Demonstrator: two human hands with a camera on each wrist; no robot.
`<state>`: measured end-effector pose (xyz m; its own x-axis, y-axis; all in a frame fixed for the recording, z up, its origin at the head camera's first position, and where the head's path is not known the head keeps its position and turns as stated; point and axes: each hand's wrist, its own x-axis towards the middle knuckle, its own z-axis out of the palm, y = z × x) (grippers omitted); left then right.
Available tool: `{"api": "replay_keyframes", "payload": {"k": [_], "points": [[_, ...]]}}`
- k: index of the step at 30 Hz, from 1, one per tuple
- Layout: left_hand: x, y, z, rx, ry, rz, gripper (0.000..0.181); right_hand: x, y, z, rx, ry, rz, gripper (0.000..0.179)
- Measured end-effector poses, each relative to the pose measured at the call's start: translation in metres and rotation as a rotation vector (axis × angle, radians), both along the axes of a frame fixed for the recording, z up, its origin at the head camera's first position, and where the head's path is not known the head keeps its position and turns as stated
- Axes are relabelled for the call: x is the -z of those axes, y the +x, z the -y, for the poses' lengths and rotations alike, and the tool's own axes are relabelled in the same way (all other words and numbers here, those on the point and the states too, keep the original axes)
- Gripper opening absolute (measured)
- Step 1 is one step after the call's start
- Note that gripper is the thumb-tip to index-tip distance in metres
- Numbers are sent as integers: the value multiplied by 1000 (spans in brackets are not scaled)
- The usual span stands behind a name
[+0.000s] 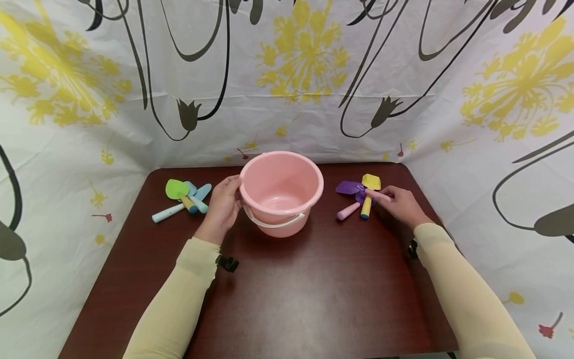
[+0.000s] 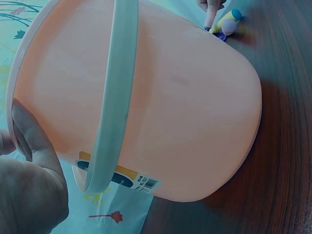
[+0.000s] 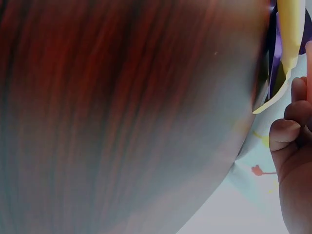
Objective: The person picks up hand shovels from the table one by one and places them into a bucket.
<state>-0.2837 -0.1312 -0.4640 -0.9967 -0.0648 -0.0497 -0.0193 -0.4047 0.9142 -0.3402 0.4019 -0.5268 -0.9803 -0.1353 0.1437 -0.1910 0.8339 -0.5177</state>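
My left hand [image 1: 223, 207] grips the rim of a pink bucket [image 1: 287, 229] on its left side, and the left wrist view shows my thumb and fingers on either side of the rim. A pale handle [image 2: 114, 97] hangs down over the bucket's wall. Over on the right, my right hand [image 1: 405, 207] pinches the pink handle of a toy shovel with a purple blade [image 1: 349, 187]. That shovel lies across a yellow toy shovel [image 1: 371, 182]. Another purple tool with a pink handle [image 1: 347, 211] is partly hidden beneath them.
Left of the bucket lies a pile of toy tools, among them a green shovel [image 1: 176, 189] and light-blue ones with a long handle [image 1: 167, 213]. All stand on a dark wooden table [image 1: 287, 299]. Patterned white cloth [image 1: 287, 119] hangs around its back and sides.
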Motion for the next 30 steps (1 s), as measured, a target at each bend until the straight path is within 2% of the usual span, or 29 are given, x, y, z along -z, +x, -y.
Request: {"api": "replay_keyframes", "payload": {"k": [16,30], "points": [[1,1,0,-2,8,-1,31,6,-3,5,-34,-1,-32,34],[-1,1,-1,-1,11,-1,32,-1,-2,10,-7,-17,-48,34]]}}
